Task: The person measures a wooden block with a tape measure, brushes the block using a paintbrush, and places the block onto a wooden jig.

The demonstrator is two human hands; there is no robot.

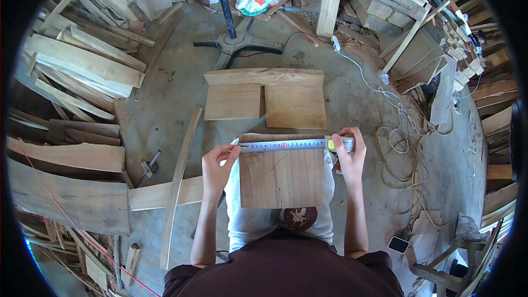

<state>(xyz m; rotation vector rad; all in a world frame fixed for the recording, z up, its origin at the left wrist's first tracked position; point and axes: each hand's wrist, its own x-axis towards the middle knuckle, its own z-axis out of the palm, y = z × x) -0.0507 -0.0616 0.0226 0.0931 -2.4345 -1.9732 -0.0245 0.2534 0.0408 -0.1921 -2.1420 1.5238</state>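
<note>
Left hand (223, 162) pinching tape (297, 144) end; right hand (349, 148) clamped on tape case (342, 143); tape across board (281, 179) on lap.

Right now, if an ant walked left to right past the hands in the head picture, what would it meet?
Thin plank → left hand → square board on the lap → right hand → tangled cord.
</note>
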